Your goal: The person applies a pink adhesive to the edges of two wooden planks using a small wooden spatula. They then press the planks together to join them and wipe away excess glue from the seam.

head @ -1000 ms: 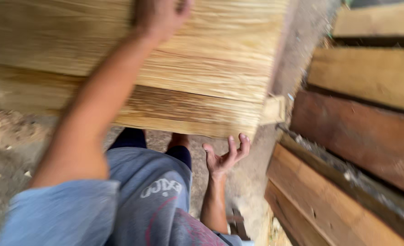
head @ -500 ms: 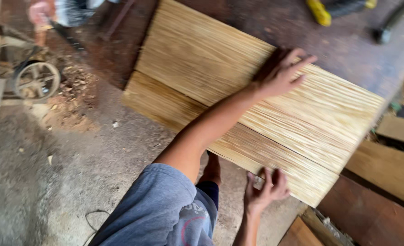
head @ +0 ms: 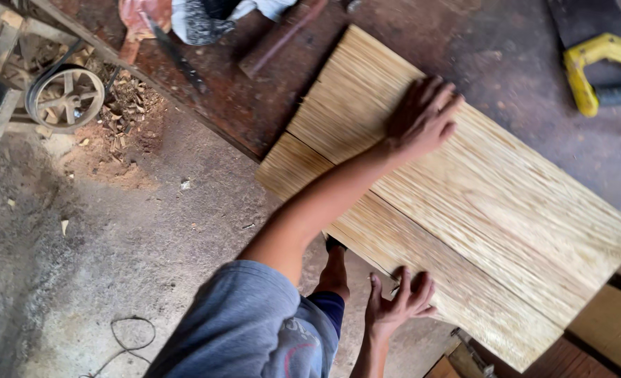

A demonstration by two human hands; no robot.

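A wide pale wooden panel [head: 506,224] with fine straight grain and a seam along its length lies on a dark reddish bench top [head: 268,105]. Its near corner hangs out over the floor. My left hand [head: 422,115] lies flat on top of the panel near its far end, fingers apart and holding nothing. My right hand [head: 398,304] grips the panel's near long edge. Its fingers are spread over the top face and its thumb is hidden.
A belt pulley wheel [head: 65,98] and wood shavings [head: 125,105] sit at the top left. A cloth [head: 212,14], a dark wooden bar [head: 282,38] and a yellow tool handle [head: 597,59] lie on the bench. A thin cable [head: 125,336] curls on the concrete floor. Brown planks [head: 604,329] lie at the bottom right.
The view has swung from close over the panel to wider, showing floor and bench. My right hand went from open below the edge to gripping it. My left hand stayed on top.
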